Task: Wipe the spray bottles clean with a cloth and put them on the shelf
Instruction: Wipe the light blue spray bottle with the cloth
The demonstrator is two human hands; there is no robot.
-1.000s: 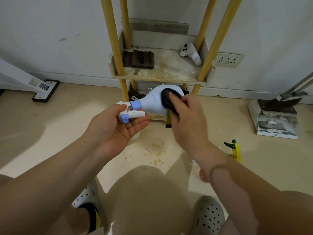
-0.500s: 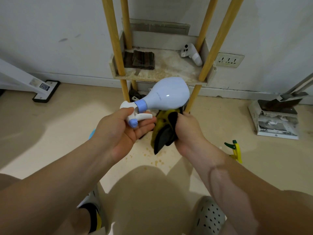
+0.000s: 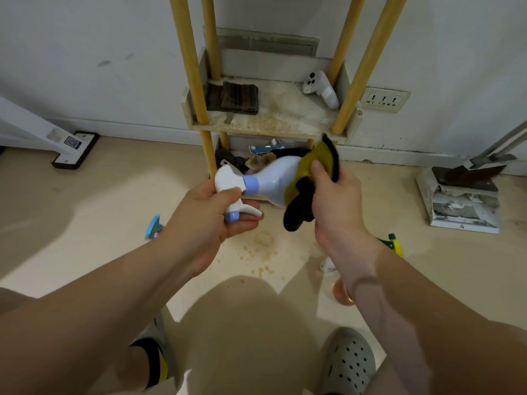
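Note:
My left hand (image 3: 212,220) grips the white trigger head of a pale blue spray bottle (image 3: 273,178), which lies sideways in the air with its base pointing right. My right hand (image 3: 336,203) holds a yellow and black cloth (image 3: 308,178) wrapped over the bottle's wide end. Behind them stands the shelf (image 3: 268,124) with yellow poles, its middle board stained. On the floor a blue spray head (image 3: 152,226) shows left of my left wrist, and a green and yellow spray head (image 3: 395,243) shows right of my right arm.
A folded dark cloth (image 3: 236,98) and a white controller (image 3: 320,88) lie on the shelf board. Clutter fills the shelf's bottom level (image 3: 262,155). A dustpan and broom (image 3: 467,195) stand at the right wall, a white stand base (image 3: 74,146) at the left. Stains (image 3: 259,252) mark the floor.
The bottle has dropped lower and tilted. My right hand has brought the cloth from under the bottle up over its wide end.

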